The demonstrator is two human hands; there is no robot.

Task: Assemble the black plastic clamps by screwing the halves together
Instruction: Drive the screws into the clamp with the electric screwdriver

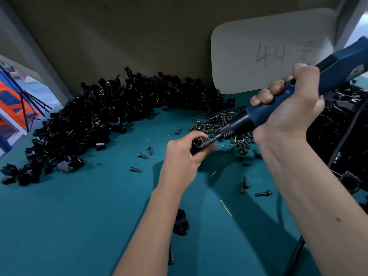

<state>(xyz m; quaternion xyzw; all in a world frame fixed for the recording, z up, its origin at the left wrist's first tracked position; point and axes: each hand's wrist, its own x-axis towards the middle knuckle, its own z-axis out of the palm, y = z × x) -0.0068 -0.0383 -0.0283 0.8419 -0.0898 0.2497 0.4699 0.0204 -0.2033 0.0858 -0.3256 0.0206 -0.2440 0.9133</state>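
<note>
The only legible writing is the number "44", handwritten in reddish strokes on a pale rounded card (272, 54) leaning against the far wall at right, with scribbled marks beside it too unclear to read.

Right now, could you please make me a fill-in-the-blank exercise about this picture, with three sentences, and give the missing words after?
1. The right hand grips a blue electric ____, whose bit meets the clamp.
2. The left hand holds the clamp above a table whose top is ____ in colour.
3. The white card against the back wall bears the handwritten number ____.

Missing words: screwdriver; teal; 44
</note>
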